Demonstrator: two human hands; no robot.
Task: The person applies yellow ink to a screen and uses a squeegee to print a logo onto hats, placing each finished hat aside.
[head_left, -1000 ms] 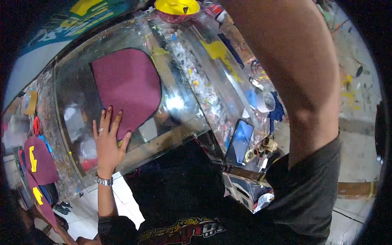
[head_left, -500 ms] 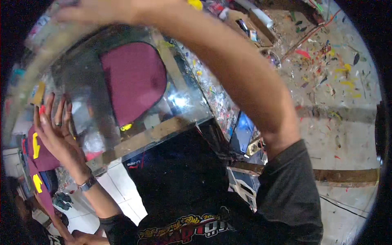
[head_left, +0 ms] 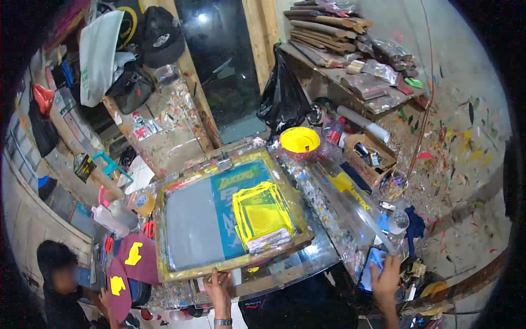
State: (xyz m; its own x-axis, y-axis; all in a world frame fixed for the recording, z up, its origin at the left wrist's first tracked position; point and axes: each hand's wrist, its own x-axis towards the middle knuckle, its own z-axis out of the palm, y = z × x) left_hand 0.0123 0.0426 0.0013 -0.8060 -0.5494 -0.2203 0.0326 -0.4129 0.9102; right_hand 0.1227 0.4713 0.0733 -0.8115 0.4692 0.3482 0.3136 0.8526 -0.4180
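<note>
A wooden-framed printing screen (head_left: 189, 230) lies over the glass table, with a blue-green stencil band and thick yellow ink on its right part. My left hand (head_left: 219, 290), wearing a metal watch, grips the near edge of the frame with its fingers. At the right, my right hand (head_left: 387, 281) reaches over a phone (head_left: 372, 267) with a lit screen, fingers apart; whether they touch it I cannot tell. A long clear strip (head_left: 356, 211) smeared with yellow lies just beyond that hand. The maroon piece is not visible under the screen.
At the left, a person (head_left: 57, 274) has a hand at maroon pieces (head_left: 131, 268) with yellow prints. A bowl of yellow ink (head_left: 299, 141) stands behind the screen, beside a black bag (head_left: 285, 90). A cardboard box (head_left: 372, 156) sits at the right; stacked boards (head_left: 329, 33) rest on a shelf.
The printing screen now lies flat over the table, covering the maroon piece. My right arm has come down from across the view to the phone. My left hand has moved to the frame's near edge.
</note>
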